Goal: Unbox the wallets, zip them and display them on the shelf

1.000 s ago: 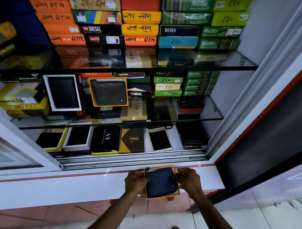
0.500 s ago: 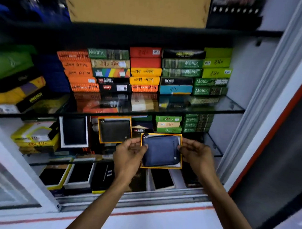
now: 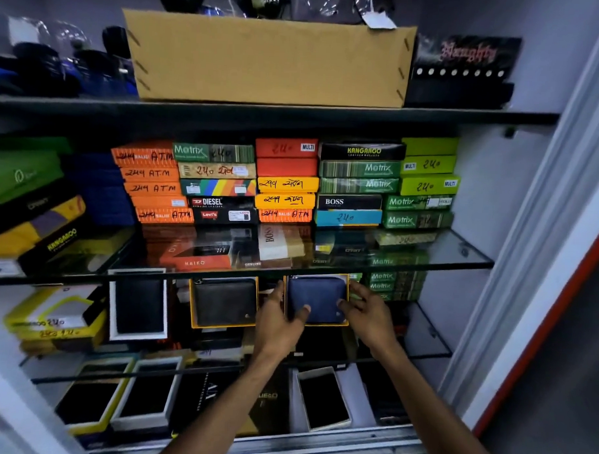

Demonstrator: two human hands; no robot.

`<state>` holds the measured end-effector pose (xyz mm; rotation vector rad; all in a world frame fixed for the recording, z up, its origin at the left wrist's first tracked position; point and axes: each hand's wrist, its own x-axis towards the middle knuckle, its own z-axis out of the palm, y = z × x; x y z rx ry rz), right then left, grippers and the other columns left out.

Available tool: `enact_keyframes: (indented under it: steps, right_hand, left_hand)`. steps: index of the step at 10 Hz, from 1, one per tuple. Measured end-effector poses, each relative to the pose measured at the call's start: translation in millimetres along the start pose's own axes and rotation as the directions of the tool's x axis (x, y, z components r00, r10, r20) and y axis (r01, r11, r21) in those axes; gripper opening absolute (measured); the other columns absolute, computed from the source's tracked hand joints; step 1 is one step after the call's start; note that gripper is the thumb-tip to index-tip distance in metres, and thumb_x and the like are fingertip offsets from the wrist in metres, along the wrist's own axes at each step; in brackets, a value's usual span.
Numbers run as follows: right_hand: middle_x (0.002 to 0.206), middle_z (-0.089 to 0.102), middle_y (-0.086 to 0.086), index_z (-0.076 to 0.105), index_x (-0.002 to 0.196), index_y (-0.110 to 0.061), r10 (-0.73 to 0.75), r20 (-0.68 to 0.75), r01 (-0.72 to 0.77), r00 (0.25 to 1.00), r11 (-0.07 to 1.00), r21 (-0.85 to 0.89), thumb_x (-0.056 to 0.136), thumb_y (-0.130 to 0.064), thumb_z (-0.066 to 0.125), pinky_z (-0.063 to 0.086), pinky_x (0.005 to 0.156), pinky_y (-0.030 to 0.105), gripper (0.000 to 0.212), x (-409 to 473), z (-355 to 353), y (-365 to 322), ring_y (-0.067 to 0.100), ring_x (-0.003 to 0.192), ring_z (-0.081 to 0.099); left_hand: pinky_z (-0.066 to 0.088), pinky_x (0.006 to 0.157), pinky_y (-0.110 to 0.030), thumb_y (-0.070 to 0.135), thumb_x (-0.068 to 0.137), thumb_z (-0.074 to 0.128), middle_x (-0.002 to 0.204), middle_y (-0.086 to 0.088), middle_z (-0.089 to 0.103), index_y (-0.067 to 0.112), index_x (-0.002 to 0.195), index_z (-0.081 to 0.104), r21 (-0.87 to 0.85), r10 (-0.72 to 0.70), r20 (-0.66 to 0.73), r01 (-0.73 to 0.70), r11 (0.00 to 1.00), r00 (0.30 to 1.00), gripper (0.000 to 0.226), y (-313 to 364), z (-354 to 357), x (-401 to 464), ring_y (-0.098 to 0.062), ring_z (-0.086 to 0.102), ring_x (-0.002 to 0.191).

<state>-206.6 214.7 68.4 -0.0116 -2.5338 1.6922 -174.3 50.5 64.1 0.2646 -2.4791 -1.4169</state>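
Note:
A blue zip wallet [image 3: 317,295] lies in an orange-rimmed open box [image 3: 347,298] that stands upright on the middle glass shelf [image 3: 429,348]. My left hand [image 3: 276,322] grips the box's left edge, thumb across the wallet's lower front. My right hand [image 3: 366,315] holds the right edge, fingers on the rim. Just left of it stands a black wallet [image 3: 225,302] in a matching orange-rimmed box. Further left a dark wallet in a white-rimmed box [image 3: 139,304] stands upright.
Stacks of coloured wallet boxes [image 3: 286,182] fill the upper glass shelf [image 3: 460,256]. A cardboard carton [image 3: 266,61] sits on the top shelf. Open boxed wallets [image 3: 322,399] lie on the bottom level. A white door frame [image 3: 542,235] rises at the right.
Both hands have lifted the boxed blue wallet from the low counter ledge up and forward, in under the upper glass shelf, beside the black wallet. The camera tilted up.

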Motion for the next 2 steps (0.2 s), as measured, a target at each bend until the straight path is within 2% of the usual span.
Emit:
enact_keyframes:
  steps: [1, 2]
  right_hand:
    - [0.12, 0.071, 0.007, 0.062, 0.128, -0.016, -0.225, -0.105, 0.211, 0.969, 0.969, -0.124, 0.084, -0.008, 0.066, 0.057, 0.095, 0.044, 0.045, -32, -7, -5, 0.021, 0.103, 0.07]
    - [0.109, 0.072, -0.005, 0.076, 0.102, -0.016, -0.578, -0.28, 0.502, 0.766, 0.811, -0.301, 0.084, 0.002, 0.062, 0.058, 0.088, 0.035, 0.029, -78, -18, -22, 0.01, 0.1, 0.068]
  left_hand:
    - [0.046, 0.109, -0.04, 0.03, 0.086, 0.067, 0.14, -0.014, 0.058, 0.016, 0.148, 0.039, 0.123, 0.217, -0.02, -0.213, 0.969, 0.976, 0.069, 2, -17, -28, -0.029, 0.056, 0.129]
    - [0.046, 0.11, -0.033, 0.024, 0.091, 0.061, 0.143, 0.002, 0.056, 0.015, 0.137, 0.056, 0.225, 0.553, -0.067, -0.528, 0.819, 0.83, 0.047, 9, -41, -55, -0.01, 0.052, 0.132]
